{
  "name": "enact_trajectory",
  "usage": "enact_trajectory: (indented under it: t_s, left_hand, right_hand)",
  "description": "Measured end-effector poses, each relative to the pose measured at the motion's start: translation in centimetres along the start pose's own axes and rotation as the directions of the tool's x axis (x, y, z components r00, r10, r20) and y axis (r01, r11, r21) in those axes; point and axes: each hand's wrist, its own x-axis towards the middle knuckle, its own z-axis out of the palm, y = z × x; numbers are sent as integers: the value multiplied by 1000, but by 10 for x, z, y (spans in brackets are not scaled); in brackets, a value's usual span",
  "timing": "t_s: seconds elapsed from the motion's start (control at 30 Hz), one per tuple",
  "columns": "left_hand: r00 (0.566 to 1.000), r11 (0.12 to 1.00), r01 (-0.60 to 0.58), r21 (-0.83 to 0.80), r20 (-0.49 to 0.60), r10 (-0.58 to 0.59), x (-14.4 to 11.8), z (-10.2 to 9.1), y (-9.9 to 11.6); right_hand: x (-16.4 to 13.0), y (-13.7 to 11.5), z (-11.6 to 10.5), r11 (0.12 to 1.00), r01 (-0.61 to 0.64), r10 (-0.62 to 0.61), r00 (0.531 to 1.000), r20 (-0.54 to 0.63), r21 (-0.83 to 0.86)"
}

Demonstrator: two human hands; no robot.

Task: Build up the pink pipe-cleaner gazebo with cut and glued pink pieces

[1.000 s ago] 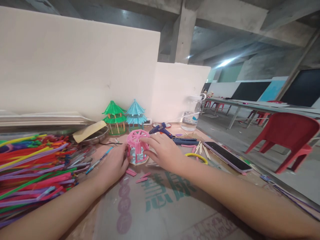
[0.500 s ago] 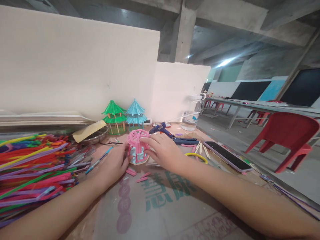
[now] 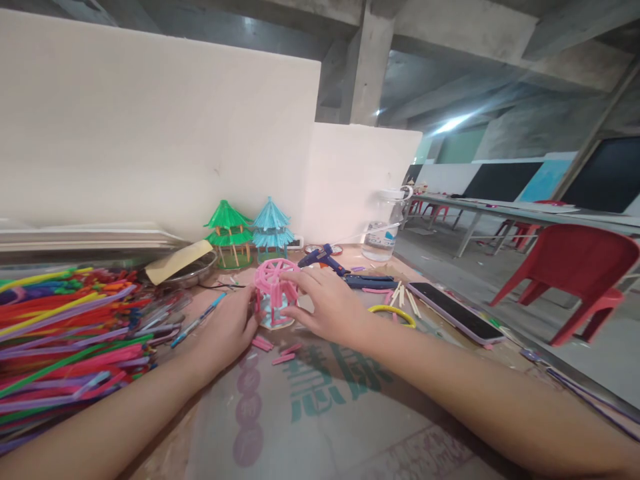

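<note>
A small pink pavilion model (image 3: pixel 277 292), built of pipe cleaners with a round spoked top and posts, stands upright on a pale base with light blue inside. My left hand (image 3: pixel 231 323) holds its left side, the fingertips partly hidden behind it. On the right, my right hand (image 3: pixel 327 301) has its fingers at the top ring and its thumb lower down by a post. Short pink pipe-cleaner pieces (image 3: pixel 284 359) lie just in front of the base. Behind it stand a green two-tiered pavilion (image 3: pixel 227 230) and a blue one (image 3: pixel 271 230).
Bundled coloured pipe cleaners (image 3: pixel 65 347) fill the left side, beside a blue pen (image 3: pixel 197 320). A glue gun (image 3: pixel 320 257), a yellow ring-shaped handle (image 3: pixel 400 313), pale sticks (image 3: pixel 413 301), a phone (image 3: pixel 453 310) and a water bottle (image 3: pixel 381 230) are to the right.
My right hand has shifted slightly, its thumb now lower and further left against the pink model. The left hand and the model stay almost where they were.
</note>
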Motion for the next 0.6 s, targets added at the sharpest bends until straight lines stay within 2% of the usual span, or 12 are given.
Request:
enact_trajectory:
  t_s: [0.17,0.47,0.6]
  left_hand:
    - [1000,1000,-2,15,-9,2,0,0,0]
    - [997,992,16,127,66,-25,2,-5,4]
    - [999,994,6,105,43,-10,2,-5,5]
  right_hand:
    - [2,-1,1,999,-7,8,1000,21,-37]
    - [2,-2,3,1000,16,-16,1000,6,13]
    - [2,-3,5,1000,14,-15,1000,12,28]
